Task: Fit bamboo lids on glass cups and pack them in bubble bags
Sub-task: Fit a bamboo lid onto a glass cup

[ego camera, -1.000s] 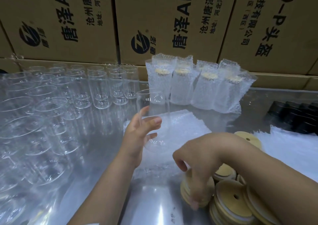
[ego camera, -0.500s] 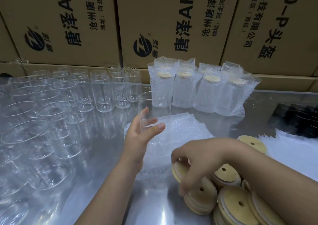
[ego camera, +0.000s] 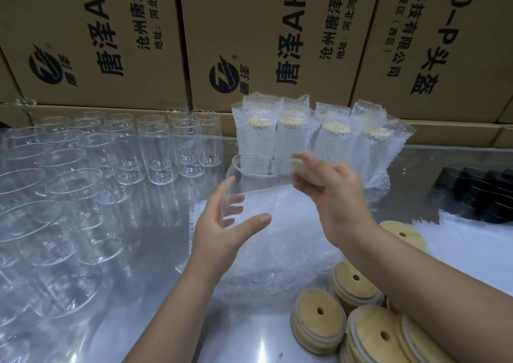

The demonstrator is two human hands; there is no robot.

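Reflective bench (ego camera: 155, 321), backed by printed cardboard boxes (ego camera: 249, 29); stock listed nearest first.

1. Loose bamboo lids (ego camera: 319, 318), stacked in several low piles at the near right corner, each with a straw hole. Many unused.
2. Flat bubble bags (ego camera: 291, 246), one thick pile at centre, unfilled.
3. Left hand (ego camera: 222, 232), thumb and fingers wrapped round the lower wall of one glass cup (ego camera: 251, 193), which it held roughly upright above the bag pile, mouth open.
4. Right hand (ego camera: 333, 187), fingers pinching a single bamboo lid (ego camera: 301, 165) just beside the cup's rim on its right. Lid not yet seated.
5. Empty glass cups (ego camera: 158, 151), several rows filling the left half of the bench, all without lids.
6. Packed cups (ego camera: 294, 137), at least four, lidded and standing in bubble bags against the boxes.
7. Dark, stacked items (ego camera: 483, 193), far right; nature unclear.

Status, as judged: an early stage. A few cups were finished; the one in hand awaited its lid, then a bag; the large unlidded stock remained.
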